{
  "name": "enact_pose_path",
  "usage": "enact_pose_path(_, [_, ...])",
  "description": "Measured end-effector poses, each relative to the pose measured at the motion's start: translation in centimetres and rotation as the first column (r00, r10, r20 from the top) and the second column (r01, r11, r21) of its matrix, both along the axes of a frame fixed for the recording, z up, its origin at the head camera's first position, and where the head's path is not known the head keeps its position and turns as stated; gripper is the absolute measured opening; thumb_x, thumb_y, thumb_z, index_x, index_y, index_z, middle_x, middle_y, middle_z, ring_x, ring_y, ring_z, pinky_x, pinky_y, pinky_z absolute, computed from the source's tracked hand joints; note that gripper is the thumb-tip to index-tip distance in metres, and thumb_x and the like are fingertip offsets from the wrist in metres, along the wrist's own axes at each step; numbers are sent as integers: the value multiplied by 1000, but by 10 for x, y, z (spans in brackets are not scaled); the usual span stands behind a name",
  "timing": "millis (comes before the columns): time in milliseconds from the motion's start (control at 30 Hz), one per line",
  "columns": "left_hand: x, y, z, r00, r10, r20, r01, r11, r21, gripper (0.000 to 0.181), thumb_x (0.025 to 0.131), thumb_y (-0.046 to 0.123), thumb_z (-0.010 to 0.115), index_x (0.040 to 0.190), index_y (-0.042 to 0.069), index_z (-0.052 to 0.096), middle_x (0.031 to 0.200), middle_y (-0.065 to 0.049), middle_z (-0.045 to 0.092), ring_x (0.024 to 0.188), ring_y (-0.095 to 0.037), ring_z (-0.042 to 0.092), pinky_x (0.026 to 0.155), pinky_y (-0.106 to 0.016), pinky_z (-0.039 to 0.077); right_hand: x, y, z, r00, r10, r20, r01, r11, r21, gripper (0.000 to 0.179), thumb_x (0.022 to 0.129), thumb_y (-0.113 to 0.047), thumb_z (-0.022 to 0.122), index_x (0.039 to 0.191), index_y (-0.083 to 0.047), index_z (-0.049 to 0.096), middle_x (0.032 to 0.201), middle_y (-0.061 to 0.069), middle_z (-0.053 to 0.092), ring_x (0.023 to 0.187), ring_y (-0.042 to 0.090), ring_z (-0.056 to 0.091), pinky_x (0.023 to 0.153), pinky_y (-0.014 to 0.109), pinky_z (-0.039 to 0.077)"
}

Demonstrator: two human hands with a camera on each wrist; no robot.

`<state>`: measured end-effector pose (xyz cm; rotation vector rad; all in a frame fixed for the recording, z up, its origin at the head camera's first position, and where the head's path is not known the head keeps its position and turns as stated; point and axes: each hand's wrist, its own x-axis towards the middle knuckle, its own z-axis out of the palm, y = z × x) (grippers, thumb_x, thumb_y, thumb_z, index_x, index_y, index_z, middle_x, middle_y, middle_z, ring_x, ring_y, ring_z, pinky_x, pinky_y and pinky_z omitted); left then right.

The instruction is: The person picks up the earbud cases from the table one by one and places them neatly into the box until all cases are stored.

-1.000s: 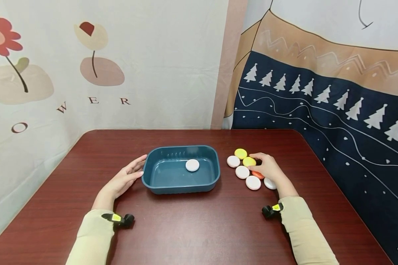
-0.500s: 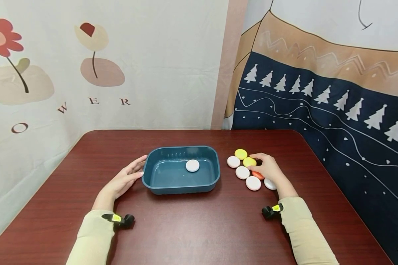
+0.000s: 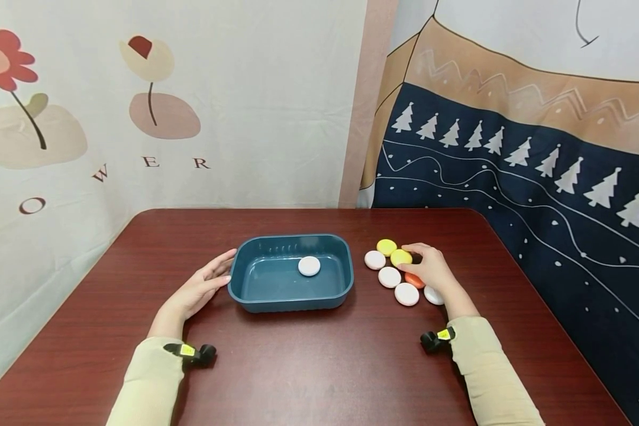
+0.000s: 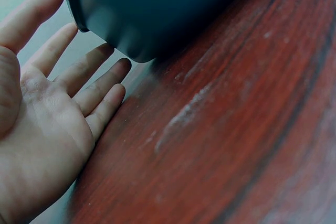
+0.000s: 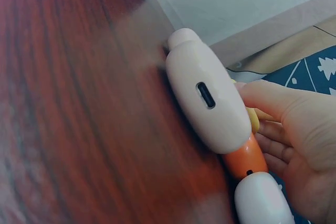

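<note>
On the table, a teal rectangular tray (image 3: 255, 305) holds one white round disc (image 3: 309, 266). My left hand (image 3: 194, 291) is at its left end, fingers extended; the left wrist view shows thumb and a fingertip against the tray's rim. Right of the tray lies a cluster of rounded, pebble-like discs. My right hand (image 3: 431, 271) pinches a yellow disc (image 3: 401, 257) between thumb and fingers. Beside it are another yellow disc (image 3: 386, 247), an orange disc (image 3: 414, 280) and several white discs (image 3: 407, 294). In the right wrist view, a slotted white disc (image 5: 205, 93) mostly hides the pinched one.
The dark red wooden table (image 3: 319, 361) has rounded far corners. Behind it hangs a pale flower-print cloth (image 3: 266, 106), with a navy tree-print cloth (image 3: 511, 177) on the right. Each wrist wears a small black camera (image 3: 206, 354).
The yellow disc between my right thumb and fingers has shifted slightly away from me, toward the far edge. My left hand and the tray have stayed still.
</note>
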<state>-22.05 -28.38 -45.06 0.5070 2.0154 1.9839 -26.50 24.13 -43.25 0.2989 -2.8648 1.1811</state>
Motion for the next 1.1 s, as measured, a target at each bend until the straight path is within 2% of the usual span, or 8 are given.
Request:
enact_pose_path(300, [0, -1, -1, 1000, -3, -2, 3, 1000, 9, 62, 99, 6, 49, 153, 10, 20, 155, -16, 21, 134, -9, 28, 100, -16, 31, 2, -5, 7, 1000, -11, -11, 11, 999, -42, 53, 83, -16, 77, 129, 0, 58, 130, 17, 55, 124, 35, 44, 102, 52, 34])
enact_pose_path(767, [-1, -2, -3, 1000, -4, -10, 4, 1000, 7, 62, 99, 7, 50, 153, 11, 21, 154, -15, 22, 134, -8, 28, 100, -16, 31, 6, -12, 15, 992, 8, -123, -15, 998, -55, 52, 80, -14, 79, 125, 2, 61, 124, 16, 59, 120, 33, 49, 99, 49, 37])
enact_pose_path(1100, [-1, -2, -3, 1000, -7, -9, 7, 1000, 0, 62, 99, 8, 50, 153, 11, 21, 155, -15, 21, 135, -10, 27, 100, -16, 31, 14, -22, 27, 984, 16, -179, -34, 994, -100, 51, 78, -15, 81, 124, -1, 63, 123, 14, 60, 119, 31, 49, 98, 50, 38])
